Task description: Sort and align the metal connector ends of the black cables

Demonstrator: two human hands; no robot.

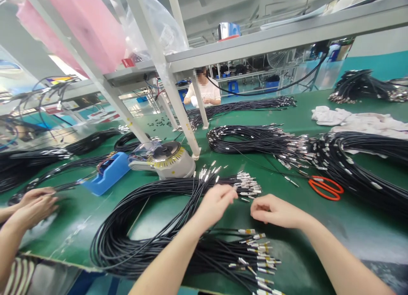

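My left hand [218, 203] is over the upper arm of a looped bundle of black cables [111, 231], beside its silvery connector ends [248, 184]. Its fingers are pressed together, with a small pale bit at the fingertips that I cannot make out. To its right, my right hand [276, 211] hovers just above the table with fingers curled in; whatever they may hold is hidden. Below both hands, the bundle's other connector ends [263, 256], some with yellowish bands, fan out to the right. A few cable ends cross the bundle behind my left hand.
A round tape dispenser [172, 159] and a blue tape holder [108, 174] stand behind the bundle. Orange-handled scissors [325, 188] lie right, near more cable coils [248, 140]. A co-worker's hands [35, 208] are at far left. Shelf posts [181, 112] rise from the green table [306, 252].
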